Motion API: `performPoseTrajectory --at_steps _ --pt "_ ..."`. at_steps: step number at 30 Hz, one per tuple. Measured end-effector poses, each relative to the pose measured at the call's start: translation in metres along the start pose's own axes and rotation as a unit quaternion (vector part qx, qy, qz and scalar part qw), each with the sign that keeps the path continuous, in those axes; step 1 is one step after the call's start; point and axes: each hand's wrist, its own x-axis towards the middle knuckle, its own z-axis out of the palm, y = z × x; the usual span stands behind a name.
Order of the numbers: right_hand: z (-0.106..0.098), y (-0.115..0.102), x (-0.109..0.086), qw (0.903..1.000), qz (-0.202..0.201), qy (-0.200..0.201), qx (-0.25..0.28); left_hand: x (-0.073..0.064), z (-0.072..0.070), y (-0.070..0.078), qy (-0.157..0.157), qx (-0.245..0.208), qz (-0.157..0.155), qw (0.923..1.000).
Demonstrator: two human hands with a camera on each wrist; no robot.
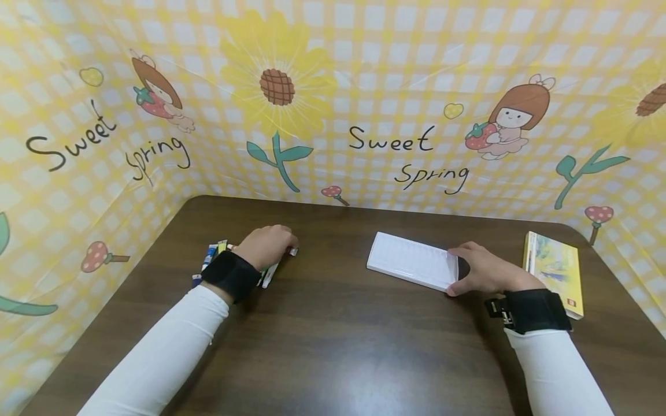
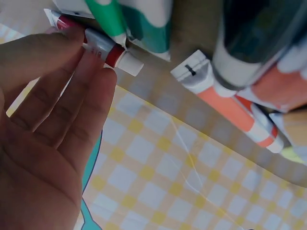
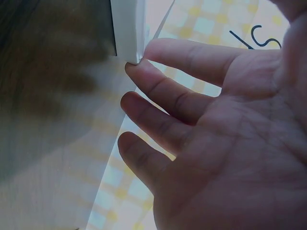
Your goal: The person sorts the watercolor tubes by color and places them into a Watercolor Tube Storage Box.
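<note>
1 red-banded tube (image 2: 101, 44), pinched in left grip (image 1: 265, 245).

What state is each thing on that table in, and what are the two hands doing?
Left hand: pinching the red-and-silver tube.
Red-and-silver tube: held, white cap on.
Orange tube: unheld, white cap on.
Right hand: gripping the white tray's near-right end.
White tray: lying flat; contents, if any, unclear.
Yellow box: unheld, lying flat, picture side up; whether its ends are shut, unclear.
</note>
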Motion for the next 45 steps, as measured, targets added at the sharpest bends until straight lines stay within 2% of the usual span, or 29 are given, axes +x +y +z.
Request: performPoseTrajectory --at_steps 14,17,20,25,30,34,40,45 --pt "0.002 -0.005 0.002 0.9997 0.010 -0.007 0.023 -0.003 -0.001 -0.001 0.016 -0.023 0.011 0.9996" --pt "0.002 -0.006 0.003 0.9997 0.012 -0.008 0.019 -0.002 -0.003 0.000 0.034 -0.018 -0.010 0.9992" --pt "0.002 -0.007 0.003 0.9997 0.012 -0.010 0.018 -0.001 -0.006 0.001 0.042 -0.019 -0.059 0.9972" --pt "0.004 -0.010 0.003 0.9994 0.010 -0.013 0.029 0.002 -0.006 0.001 0.030 -0.044 -0.125 0.9907" --pt "0.006 -0.012 0.004 0.9994 0.001 -0.011 0.032 0.005 -0.002 0.001 0.028 -0.067 -0.124 0.9896" --pt "0.007 -0.016 0.004 0.9995 -0.003 -0.012 0.029 0.008 -0.001 0.004 0.037 -0.067 -0.123 0.9894" --pt "0.009 -0.020 0.006 0.9996 -0.001 -0.016 0.022 0.012 -0.002 0.015 0.035 -0.079 -0.136 0.9869" --pt "0.010 -0.022 0.006 0.9995 -0.003 -0.017 0.025 0.018 -0.001 0.027 0.025 -0.092 -0.135 0.9863"
